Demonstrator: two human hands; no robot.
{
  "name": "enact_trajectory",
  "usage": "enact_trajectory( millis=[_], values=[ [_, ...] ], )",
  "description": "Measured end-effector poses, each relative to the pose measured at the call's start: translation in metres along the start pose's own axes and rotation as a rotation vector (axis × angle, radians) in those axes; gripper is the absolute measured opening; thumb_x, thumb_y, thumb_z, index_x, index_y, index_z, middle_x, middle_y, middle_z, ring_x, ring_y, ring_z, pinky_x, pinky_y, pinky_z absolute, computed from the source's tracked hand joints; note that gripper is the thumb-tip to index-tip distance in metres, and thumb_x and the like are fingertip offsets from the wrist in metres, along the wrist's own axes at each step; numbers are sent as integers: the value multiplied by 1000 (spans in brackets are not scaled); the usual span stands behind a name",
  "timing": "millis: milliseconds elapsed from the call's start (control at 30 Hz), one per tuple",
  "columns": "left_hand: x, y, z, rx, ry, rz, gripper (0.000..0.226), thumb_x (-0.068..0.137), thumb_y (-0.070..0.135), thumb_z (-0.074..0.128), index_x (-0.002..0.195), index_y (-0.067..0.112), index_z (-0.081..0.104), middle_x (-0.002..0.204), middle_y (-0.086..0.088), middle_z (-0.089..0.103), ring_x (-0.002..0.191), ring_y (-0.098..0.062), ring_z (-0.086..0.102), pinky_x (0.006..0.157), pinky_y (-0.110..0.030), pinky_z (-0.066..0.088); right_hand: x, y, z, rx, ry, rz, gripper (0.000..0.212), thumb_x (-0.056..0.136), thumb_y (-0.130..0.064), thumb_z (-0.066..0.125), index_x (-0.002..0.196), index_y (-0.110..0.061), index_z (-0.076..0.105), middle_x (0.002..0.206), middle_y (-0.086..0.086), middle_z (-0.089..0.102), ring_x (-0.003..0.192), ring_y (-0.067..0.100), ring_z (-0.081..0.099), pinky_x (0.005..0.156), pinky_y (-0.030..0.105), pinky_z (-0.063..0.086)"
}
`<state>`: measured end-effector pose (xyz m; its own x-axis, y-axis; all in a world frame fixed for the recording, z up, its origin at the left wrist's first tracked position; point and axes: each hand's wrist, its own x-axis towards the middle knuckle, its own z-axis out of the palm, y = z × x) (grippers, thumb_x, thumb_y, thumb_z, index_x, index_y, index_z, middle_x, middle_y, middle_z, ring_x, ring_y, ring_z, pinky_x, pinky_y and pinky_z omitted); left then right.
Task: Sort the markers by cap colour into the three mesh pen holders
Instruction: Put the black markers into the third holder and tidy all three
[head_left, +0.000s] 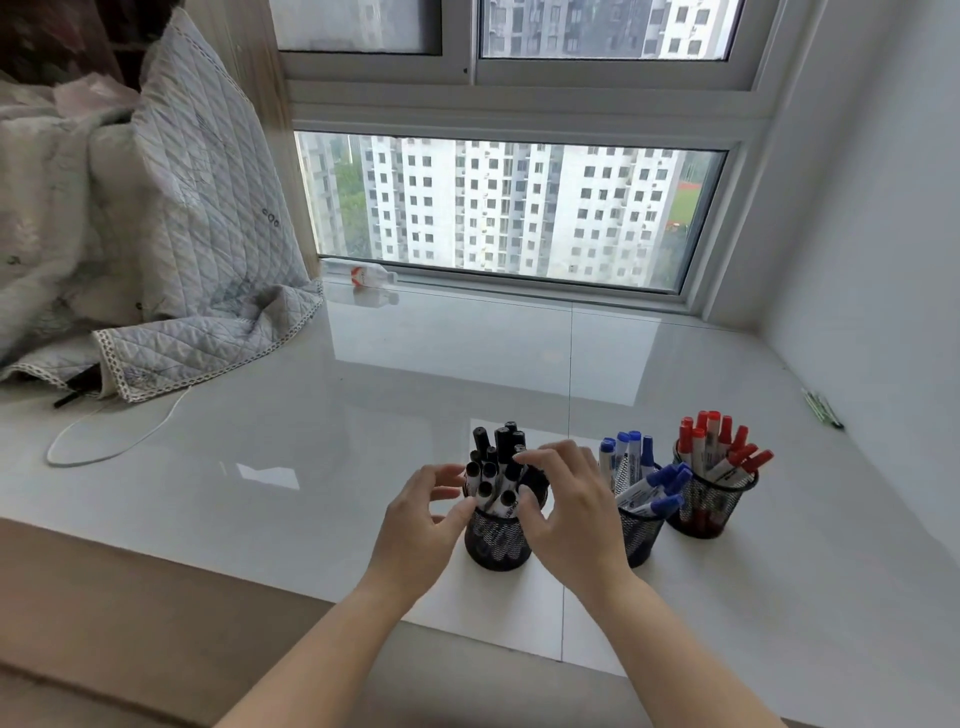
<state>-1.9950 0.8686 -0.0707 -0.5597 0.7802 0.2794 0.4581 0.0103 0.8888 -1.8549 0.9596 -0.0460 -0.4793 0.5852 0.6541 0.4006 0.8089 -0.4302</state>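
Fingers of both hands curl loosely around the cluster of black-capped markers (493, 470) without clearly closing on any one of them. Left hand (415, 525) sits at the left rim of the black mesh holder (496, 540), thumb tip touching or just beside the rim, other fingers bent and spread, apart from the caps. Right hand (569, 509) comes in from the right, index fingertip at one black cap, thumb low against the marker barrels near the rim; whether it pinches a marker, cannot tell. Black-capped markers stand caps up in this leftmost holder, some taller than others. Just beside it to the right stands the middle mesh holder (641, 535), partly hidden by the right wrist, filled with blue-capped markers (647, 475), several leaning right. Touching or nearly touching that one, the right-hand mesh holder (709, 501) carries red-capped markers (719, 441), a few splayed out to the right. All three holders stand upright in a row near the front edge of a glossy white sill (363, 415). Farther out: a white cable (109, 436) looped at left, a quilted blanket (197, 260) heaped in the left corner, a clear bottle (361, 274) lying against the window frame, and a few thin green pens (821, 408) by the right wall.
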Motion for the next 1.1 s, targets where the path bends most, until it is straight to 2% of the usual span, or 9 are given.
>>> enact_trajectory(
  millis=[133,233,400,533,633,767,867,967,1100],
  values=[
    [0,2,4,87,28,49,22,82,24,67,92,38,55,96,16,61,89,8,57,70,-19,51,-3,-6,6,-7,-171,123,18,84,-28,59,101,-20,62,77,-9,59,69,10,54,58,22,39],
    [2,2,8,233,-15,106,15,84,26,64,98,33,62,95,16,59,85,4,57,71,-20,49,-8,-5,15,-84,-245,148,19,88,-36,52,101,-25,60,84,-8,64,75,13,59,60,24,36],
    [5,1,12,358,-73,118,24,85,24,60,108,29,63,99,14,54,83,-1,57,75,-24,50,-8,-5,24,-109,-324,201,21,89,-35,49,106,-25,56,101,-7,63,88,17,60,67,27,38],
    [7,4,13,399,-22,128,20,85,30,61,105,28,64,92,15,46,72,1,51,62,-15,41,-5,-3,23,-83,-349,192,21,91,-34,48,107,-24,56,102,-6,62,91,18,59,68,28,39],
    [9,7,11,409,53,142,18,85,33,62,101,24,65,86,13,45,71,-5,50,60,-17,36,-5,-4,15,1,-267,206,15,91,-33,51,99,-22,57,87,-8,63,79,17,60,61,28,38],
    [11,14,4,306,175,158,13,82,29,67,91,19,63,67,9,51,63,-10,50,59,-25,41,1,-3,2,135,-139,281,11,89,-32,55,87,-21,57,64,-13,55,64,12,55,59,31,43],
    [10,20,-2,161,260,141,11,82,27,67,83,30,57,55,10,53,53,-5,49,55,-17,39,8,-2,-6,228,-33,338,13,89,-33,56,81,-23,55,60,-14,54,58,3,52,55,23,39],
    [8,25,-8,51,354,139,20,85,24,63,80,37,49,59,16,58,58,-3,53,54,-8,37,13,-1,-15,326,58,384,13,88,-33,57,77,-28,53,61,-12,56,58,1,53,54,16,38],
    [5,24,-15,-157,498,64,18,90,21,55,80,32,45,64,7,57,56,-4,52,53,-8,38,19,-1,-27,562,202,499,11,88,-24,58,78,-26,56,66,-5,61,59,7,58,56,21,49]
  ],
)
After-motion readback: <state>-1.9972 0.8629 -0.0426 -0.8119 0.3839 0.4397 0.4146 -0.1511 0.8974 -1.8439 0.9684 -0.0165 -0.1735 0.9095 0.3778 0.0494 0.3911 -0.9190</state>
